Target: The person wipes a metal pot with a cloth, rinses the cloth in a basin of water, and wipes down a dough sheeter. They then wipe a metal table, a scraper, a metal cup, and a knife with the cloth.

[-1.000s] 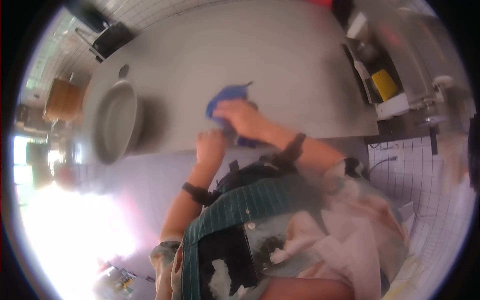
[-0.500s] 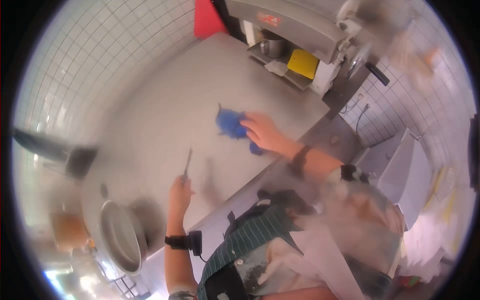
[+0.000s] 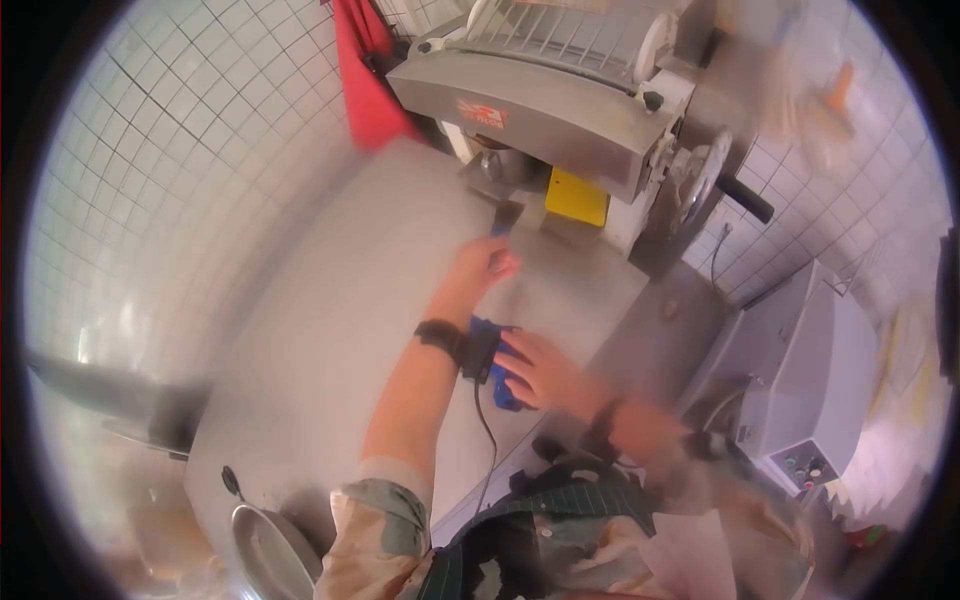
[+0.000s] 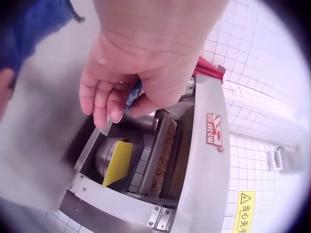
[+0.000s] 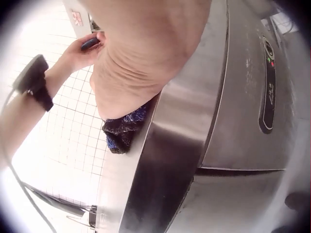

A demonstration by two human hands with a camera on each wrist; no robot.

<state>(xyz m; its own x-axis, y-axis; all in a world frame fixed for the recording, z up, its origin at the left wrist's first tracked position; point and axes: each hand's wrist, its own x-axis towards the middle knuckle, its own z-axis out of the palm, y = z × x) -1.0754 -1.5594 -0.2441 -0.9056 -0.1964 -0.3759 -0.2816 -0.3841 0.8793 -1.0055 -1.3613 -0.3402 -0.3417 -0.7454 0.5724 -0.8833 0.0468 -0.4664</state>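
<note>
My left hand (image 3: 480,272) grips the blue handle of a scraper (image 3: 504,218), its dark blade pointing towards the rolling machine. In the left wrist view, the left hand (image 4: 138,73) curls around the handle over the machine's front, with a bit of blade showing past the fingertips. Lower down, my right hand (image 3: 545,368) rests on a bunched blue cloth (image 3: 508,392) with its fingers spread and fairly straight. The cloth lies on the table near its front edge, partly behind the left wrist's camera. In the right wrist view, the right fingers are hidden behind the hand.
A steel rolling machine (image 3: 540,110) with a crank handle (image 3: 745,197) stands at the table's far end. Its lower tray holds a yellow plastic scraper (image 3: 577,196) and a metal cup. A frying pan (image 3: 272,555) is at the near left; a grey appliance (image 3: 800,370) stands right.
The head view has swung right, towards the machine. My left hand has moved with the scraper across the table to the machine's front. The right hand and cloth have shifted towards the front edge.
</note>
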